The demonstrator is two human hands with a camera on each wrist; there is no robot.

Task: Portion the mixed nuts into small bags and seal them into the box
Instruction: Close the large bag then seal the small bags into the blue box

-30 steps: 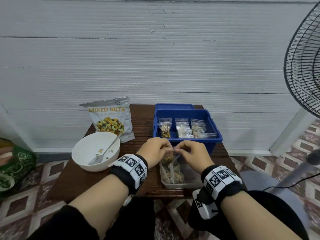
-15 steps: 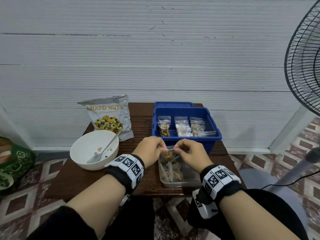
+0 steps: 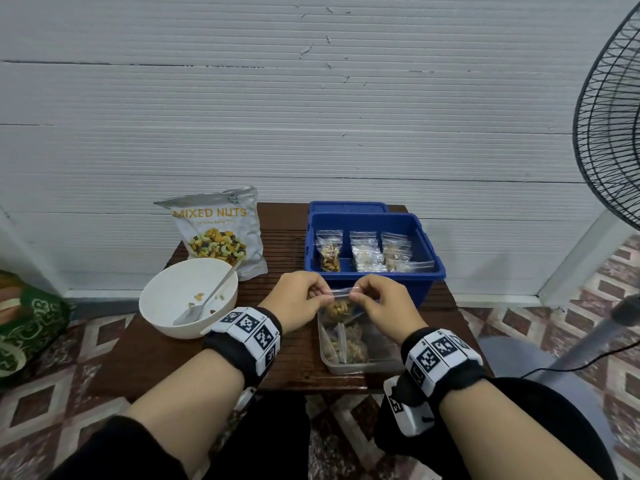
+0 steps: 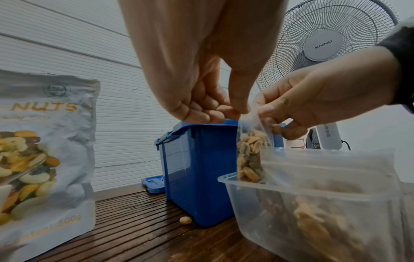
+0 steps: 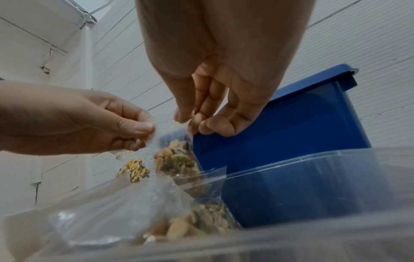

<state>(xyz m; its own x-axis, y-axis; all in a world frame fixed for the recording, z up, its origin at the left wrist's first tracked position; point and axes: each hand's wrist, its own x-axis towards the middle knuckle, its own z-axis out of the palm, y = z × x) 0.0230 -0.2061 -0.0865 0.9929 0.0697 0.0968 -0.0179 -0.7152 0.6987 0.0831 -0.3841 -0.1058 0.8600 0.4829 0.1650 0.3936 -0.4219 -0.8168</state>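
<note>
Slatted wooden table (image 3: pixel 287 244); both hands' fingers (image 4: pixel 210 115) pinching crinkly clear nut bag (image 3: pixel 341 304) by its top strip.

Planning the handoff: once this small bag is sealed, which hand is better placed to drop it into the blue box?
Probably the right hand: it already pinches the small bag and sits directly before the blue box; the left hand is slightly further off.

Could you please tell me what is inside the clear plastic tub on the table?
The clear tub holds small bags of nuts. The right hand covers its far right part, so the count is unclear.
</note>
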